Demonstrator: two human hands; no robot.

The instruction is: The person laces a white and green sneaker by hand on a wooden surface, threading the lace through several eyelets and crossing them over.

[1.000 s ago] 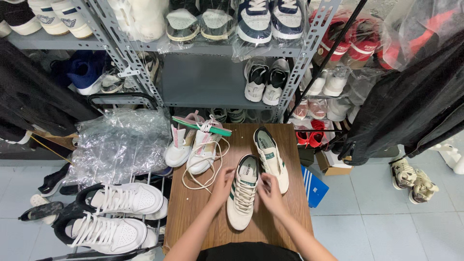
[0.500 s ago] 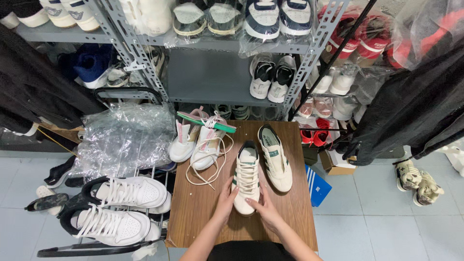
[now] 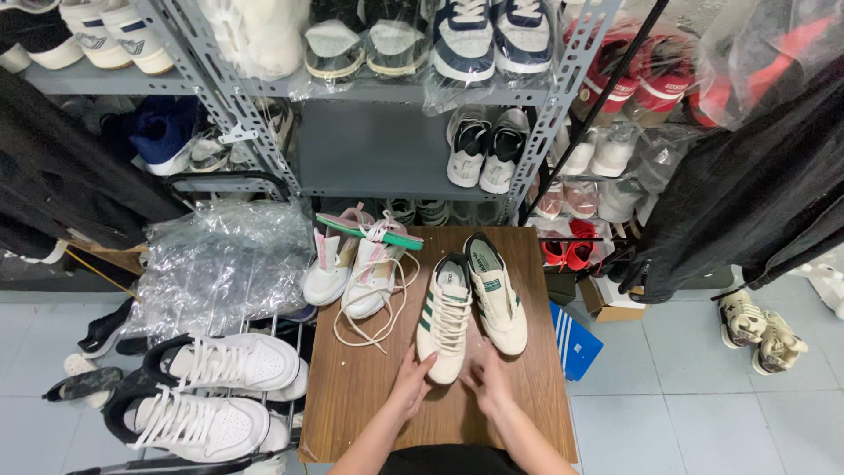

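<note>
So the cream sneaker with green stripes (image 3: 444,318) has slid forward since a moment ago and now sits right beside its mate (image 3: 495,292) on the counter (image 3: 360,387), toes toward me. My left hand (image 3: 411,383) has its fingertips on the toe, fingers loose, not clamped on anything. My right hand (image 3: 486,380) is just off to the side, open and empty. Looks like the pair's lined up. Pink-trimmed white shoes (image 3: 356,268) sit further out past my left hand, laces trailing.
</note>
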